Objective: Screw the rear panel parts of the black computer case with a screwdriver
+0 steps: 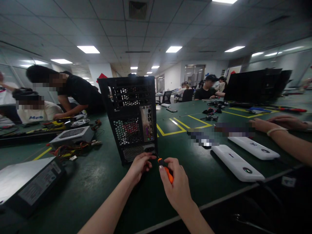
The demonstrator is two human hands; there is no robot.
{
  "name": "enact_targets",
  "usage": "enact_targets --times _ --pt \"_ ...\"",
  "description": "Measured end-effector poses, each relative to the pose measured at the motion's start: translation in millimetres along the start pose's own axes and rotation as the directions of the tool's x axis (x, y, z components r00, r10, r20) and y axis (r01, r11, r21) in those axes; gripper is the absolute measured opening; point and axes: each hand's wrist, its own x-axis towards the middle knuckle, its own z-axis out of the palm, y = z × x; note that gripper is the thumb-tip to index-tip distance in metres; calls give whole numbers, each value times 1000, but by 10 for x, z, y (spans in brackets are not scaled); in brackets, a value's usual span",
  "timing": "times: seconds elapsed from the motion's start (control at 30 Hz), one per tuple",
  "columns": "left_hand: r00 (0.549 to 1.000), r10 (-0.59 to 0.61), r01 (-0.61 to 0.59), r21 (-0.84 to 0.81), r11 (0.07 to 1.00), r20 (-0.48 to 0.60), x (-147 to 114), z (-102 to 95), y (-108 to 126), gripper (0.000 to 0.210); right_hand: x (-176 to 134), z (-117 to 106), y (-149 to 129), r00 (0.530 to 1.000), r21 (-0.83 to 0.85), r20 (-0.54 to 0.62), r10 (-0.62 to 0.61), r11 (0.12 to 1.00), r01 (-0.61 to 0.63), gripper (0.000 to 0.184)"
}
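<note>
A black computer case (110, 120) stands upright on the green table, its back panel with honeycomb vents and a metal port plate (146, 123) facing me. My right hand (175, 182) is closed around a screwdriver (169, 175) with an orange and black handle. Its thin shaft points up and left toward the case's lower right corner. My left hand (140, 167) is beside that corner, fingers bent together close to the screwdriver's tip. Whatever is between those fingers is too small to make out. The exact spot where the tip rests is hard to see.
To the left lie a power supply (31, 185) and another power supply (73, 135) with bundled cables. On the right are two white devices (237, 164) (253, 148), phones, and a co-worker's hands (273, 126). Yellow tape marks the table (175, 133). Other people sit and stand around.
</note>
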Motion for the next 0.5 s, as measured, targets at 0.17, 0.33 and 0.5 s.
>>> enact_targets --times 0.17,0.33,0.5 --pt "1000 4 -4 -2 1000 14 15 -10 -15 29 10 -11 28 1000 21 28 -12 1000 12 9" --pt "1000 13 -13 4 1000 20 38 -28 -38 27 38 -14 4 989 -50 -6 -146 988 145 11" --pt "999 25 -24 -7 1000 33 43 -37 -52 27 21 1 13 997 15 20 -68 998 68 17"
